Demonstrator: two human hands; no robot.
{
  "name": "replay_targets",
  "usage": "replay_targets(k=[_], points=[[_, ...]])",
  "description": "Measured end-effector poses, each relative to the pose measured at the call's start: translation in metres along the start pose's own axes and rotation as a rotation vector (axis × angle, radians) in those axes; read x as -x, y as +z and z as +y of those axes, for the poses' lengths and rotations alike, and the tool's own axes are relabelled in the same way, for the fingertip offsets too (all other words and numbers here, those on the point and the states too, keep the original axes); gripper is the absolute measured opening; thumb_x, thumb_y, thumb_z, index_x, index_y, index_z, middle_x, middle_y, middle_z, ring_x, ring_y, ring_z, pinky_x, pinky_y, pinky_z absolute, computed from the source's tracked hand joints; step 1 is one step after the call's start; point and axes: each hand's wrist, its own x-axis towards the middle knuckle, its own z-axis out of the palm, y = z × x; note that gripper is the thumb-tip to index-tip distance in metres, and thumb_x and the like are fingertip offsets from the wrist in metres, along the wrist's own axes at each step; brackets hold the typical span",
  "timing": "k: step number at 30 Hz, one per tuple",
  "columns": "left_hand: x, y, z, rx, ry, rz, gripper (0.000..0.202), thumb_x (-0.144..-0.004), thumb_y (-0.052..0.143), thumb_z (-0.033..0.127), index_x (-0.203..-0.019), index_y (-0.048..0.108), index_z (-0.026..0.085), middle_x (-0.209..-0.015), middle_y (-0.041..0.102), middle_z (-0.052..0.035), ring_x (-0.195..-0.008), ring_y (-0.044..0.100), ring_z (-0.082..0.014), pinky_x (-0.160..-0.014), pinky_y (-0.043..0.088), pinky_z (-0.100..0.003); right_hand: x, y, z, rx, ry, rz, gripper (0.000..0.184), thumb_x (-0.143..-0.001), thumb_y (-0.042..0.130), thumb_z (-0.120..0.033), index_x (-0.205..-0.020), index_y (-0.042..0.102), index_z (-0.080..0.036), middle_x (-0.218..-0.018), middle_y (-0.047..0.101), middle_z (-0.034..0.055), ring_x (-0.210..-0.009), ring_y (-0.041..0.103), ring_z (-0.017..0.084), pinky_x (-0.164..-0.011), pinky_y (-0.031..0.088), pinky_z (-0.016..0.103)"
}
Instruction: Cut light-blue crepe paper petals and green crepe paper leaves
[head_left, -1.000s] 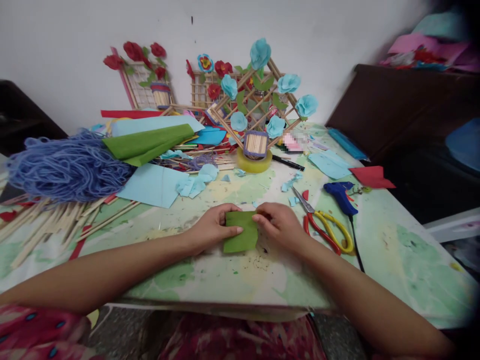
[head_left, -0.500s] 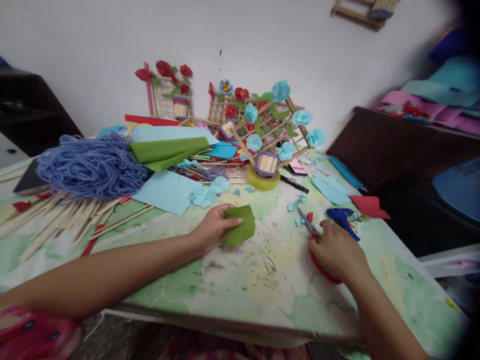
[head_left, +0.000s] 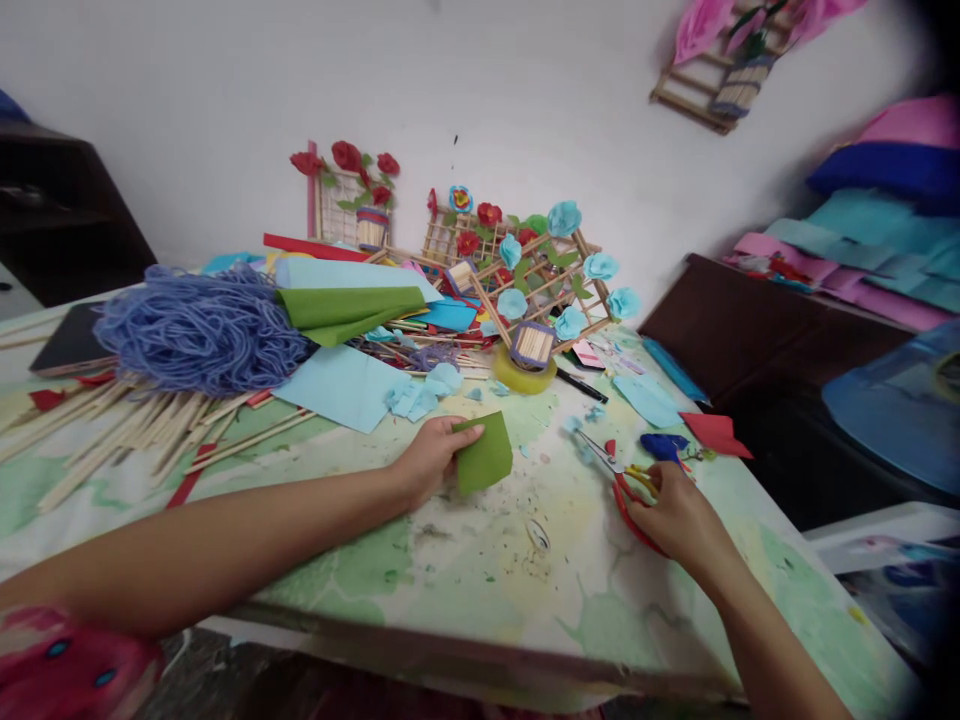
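Between the thumb and fingers of my left hand (head_left: 431,462) is a small piece of green paper (head_left: 487,455), held just above the table. My right hand (head_left: 679,515) grips a pair of scissors (head_left: 626,480) with red and yellow handles. Their blades point up and to the left, over light-blue paper scraps (head_left: 579,425). Just beyond the right hand lies a blue tool (head_left: 664,446), partly hidden by it, beside a piece of red paper (head_left: 718,434).
Purple yarn (head_left: 202,330) and thin wooden sticks (head_left: 127,430) fill the left side. At the back, a stick trellis with blue paper flowers (head_left: 532,280) leans by a yellow tape roll (head_left: 525,374). A black pen (head_left: 583,385) lies near it.
My right hand has lifted the scissors off the table and turned them, so the yellow handle now shows. My left hand keeps the green paper, tilted slightly. The view has shifted a little.
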Motion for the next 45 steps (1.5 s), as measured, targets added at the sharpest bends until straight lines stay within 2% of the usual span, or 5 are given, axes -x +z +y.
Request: replay_targets(k=[5,12,18,24,45], points=[[0.000,0.000,0.000,0.021,0.005,0.037,0.022,-0.067,0.071,0.029,-0.074,0.061,0.011,-0.068,0.065,-0.0057,-0.063,0.063,-0.0162,-0.064,0.052,-0.030,-0.006,-0.018,-0.007,-0.307,-0.032,0.199,0.050,-0.063,0.063,-0.044,-0.103,0.049,-0.018,-0.088,0.063,0.0099,-0.082,0.060,0.025,-0.064,0.045,0.032],[0.002,0.002,0.001,-0.012,0.042,0.055,0.026,-0.057,0.076,0.017,-0.076,0.057,0.013,-0.075,0.065,-0.0050,-0.067,0.064,-0.0166,-0.063,0.050,-0.027,-0.025,-0.017,-0.066,-0.872,-0.174,-0.257,0.055,-0.063,0.066,-0.044,-0.108,0.048,-0.019,-0.060,0.048,-0.0056,-0.047,0.043,0.009,-0.044,0.033,0.022],[-0.003,0.000,0.003,0.006,0.104,0.125,0.028,-0.057,0.077,0.018,-0.075,0.057,0.013,-0.072,0.065,-0.0032,-0.063,0.063,-0.0143,-0.059,0.049,-0.024,-0.022,0.012,-0.094,-0.553,-0.396,-0.175,0.054,-0.070,0.060,-0.044,-0.115,0.046,-0.020,-0.069,0.053,-0.0022,-0.063,0.051,0.016,-0.060,0.041,0.029],[-0.004,0.000,0.006,0.089,0.117,0.131,0.031,-0.062,0.076,0.024,-0.085,0.061,0.011,-0.080,0.067,-0.0078,-0.070,0.064,-0.0175,-0.065,0.053,-0.030,-0.007,0.023,-0.084,-0.385,-0.480,-0.255,0.073,-0.070,0.061,-0.045,-0.133,0.034,-0.019,-0.128,0.046,0.0120,-0.110,0.047,0.025,-0.092,0.037,0.038],[-0.003,-0.001,0.003,-0.023,0.116,0.089,0.026,-0.063,0.075,0.025,-0.081,0.061,0.013,-0.076,0.067,-0.0029,-0.067,0.061,-0.0139,-0.065,0.050,-0.028,-0.003,0.016,-0.088,-0.363,-0.500,-0.324,0.069,-0.066,0.065,-0.049,-0.127,0.044,-0.024,-0.107,0.060,0.0071,-0.092,0.055,0.025,-0.074,0.043,0.033]])
